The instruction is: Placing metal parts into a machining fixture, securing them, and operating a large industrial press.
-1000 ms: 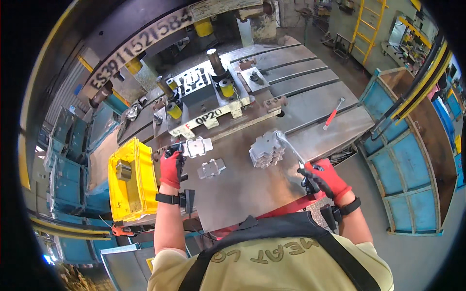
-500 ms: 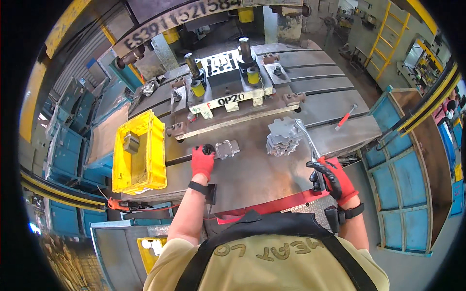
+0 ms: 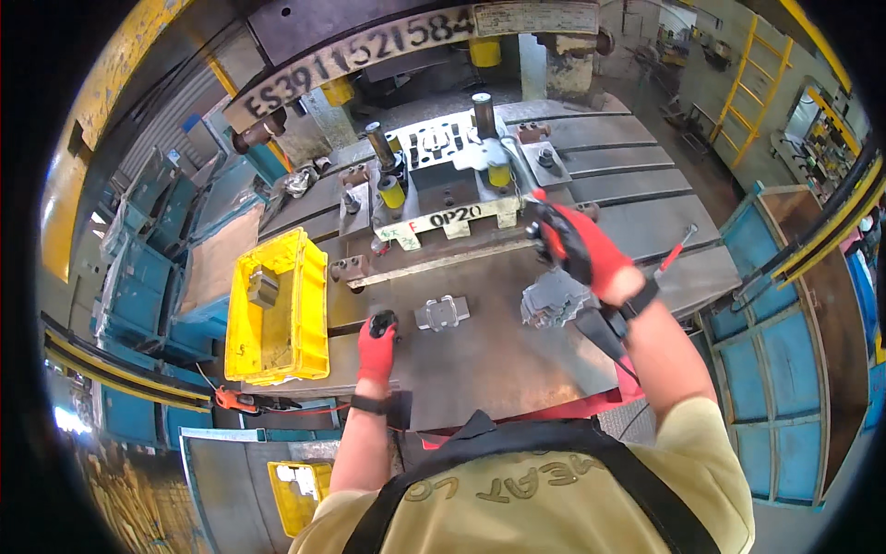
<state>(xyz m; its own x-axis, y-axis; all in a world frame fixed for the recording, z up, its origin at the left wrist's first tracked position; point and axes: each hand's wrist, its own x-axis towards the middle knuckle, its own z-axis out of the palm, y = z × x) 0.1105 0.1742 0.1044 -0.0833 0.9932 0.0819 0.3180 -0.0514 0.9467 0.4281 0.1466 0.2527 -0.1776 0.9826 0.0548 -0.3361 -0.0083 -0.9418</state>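
My right hand (image 3: 577, 245), in a red and black glove, is closed round a long silver hand tool (image 3: 523, 171) reaching over the die. A flat grey metal plate (image 3: 478, 155) is at the tool's far end, above the right front of the die (image 3: 434, 192); whether it touches the die I cannot tell. My left hand (image 3: 377, 348), gloved alike, has its fingers curled over the table; anything in them is hidden. Just right of it lies a shaped metal piece (image 3: 443, 313). A stack of flat metal plates (image 3: 554, 300) is below my right hand.
A yellow crate (image 3: 318, 337) with a metal block (image 3: 264, 287) inside stands at left. The press ram (image 3: 369, 55) hangs above the die, between upright posts (image 3: 483, 115). A red-handled tool (image 3: 672, 257) lies at right. Blue bins (image 3: 749, 346) stand beyond the table.
My right hand has swung forward and left from the table's front edge, bringing the silver tool with a plate over the die. My left hand has drawn back from the shaped metal piece.
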